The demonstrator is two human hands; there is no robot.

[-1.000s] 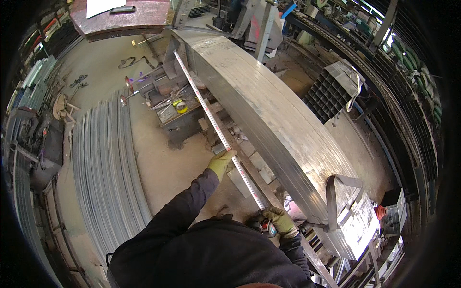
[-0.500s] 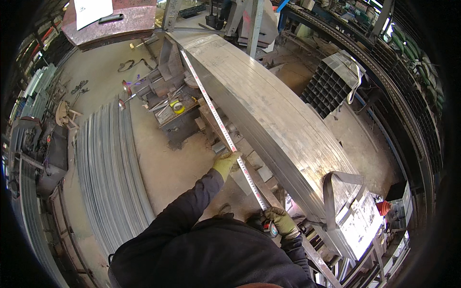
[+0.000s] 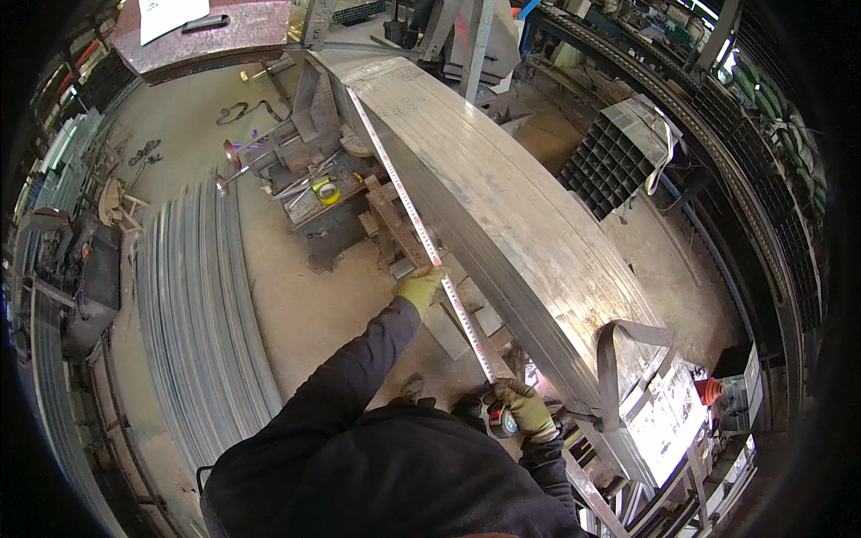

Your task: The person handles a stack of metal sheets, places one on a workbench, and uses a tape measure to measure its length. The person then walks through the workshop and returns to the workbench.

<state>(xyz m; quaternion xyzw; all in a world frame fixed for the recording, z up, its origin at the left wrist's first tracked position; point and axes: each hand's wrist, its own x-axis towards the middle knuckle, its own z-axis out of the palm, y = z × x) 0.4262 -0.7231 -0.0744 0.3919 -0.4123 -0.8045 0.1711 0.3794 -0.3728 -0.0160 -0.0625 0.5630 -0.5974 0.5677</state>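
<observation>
A white tape measure blade (image 3: 395,186) runs out long and straight beside a large bundle of metal tubes (image 3: 502,179). Its far end lies at the bundle's upper left edge. Partway along, my left hand (image 3: 420,287), in a yellowish glove, grips the blade with closed fingers. At the near end my right hand (image 3: 527,408), gloved too, is closed around the tape measure case (image 3: 502,420), from which the blade comes out. Part of the case is hidden by the fingers.
A strap (image 3: 610,372) wraps the bundle's near end. Long metal profiles (image 3: 197,305) lie on the floor at left. A small workbench (image 3: 314,206) holds tools and a yellow tape roll (image 3: 326,191). Square tubes (image 3: 605,166) are stacked at right. A reddish metal table (image 3: 242,31) stands far left.
The blade's far end has shifted slightly right, nearer the bundle's top edge. The tape case has tilted and shows more below my right hand. Both hands keep their hold.
</observation>
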